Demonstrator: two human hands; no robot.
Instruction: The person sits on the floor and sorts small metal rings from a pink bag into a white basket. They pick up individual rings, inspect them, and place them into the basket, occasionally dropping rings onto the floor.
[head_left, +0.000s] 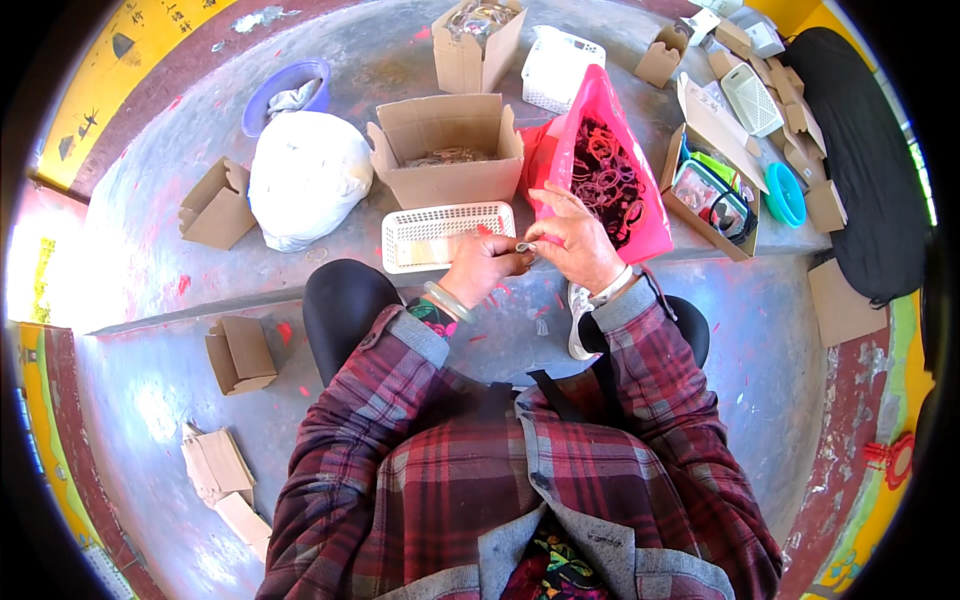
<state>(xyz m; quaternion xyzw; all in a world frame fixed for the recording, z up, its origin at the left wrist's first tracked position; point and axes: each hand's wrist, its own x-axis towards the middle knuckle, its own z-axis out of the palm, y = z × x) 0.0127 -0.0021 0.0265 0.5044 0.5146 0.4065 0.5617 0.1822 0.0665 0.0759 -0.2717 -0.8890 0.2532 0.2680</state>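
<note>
My left hand (484, 268) and my right hand (577, 240) meet in front of me, fingertips pinched on a small pale loop (524, 247). The loop is too small to tell its exact kind. Just beyond my left hand lies a shallow white plastic basket (398, 262) with perforated sides. Beside my right hand a bright pink plastic bag (655, 236) gapes, full of dark and pink ring-shaped bands (610, 185). Behind the basket stands an open cardboard box (450, 186) with pale, thin items inside that I cannot make out.
Left of the box sits a stuffed white bag (308, 180), with a purple basin (318, 98) behind. Another cardboard box (466, 62) and a white basket (563, 70) stand farther back. At right are a filled carton (705, 230) and a teal basin (785, 194). A concrete step edge (240, 298) crosses ahead.
</note>
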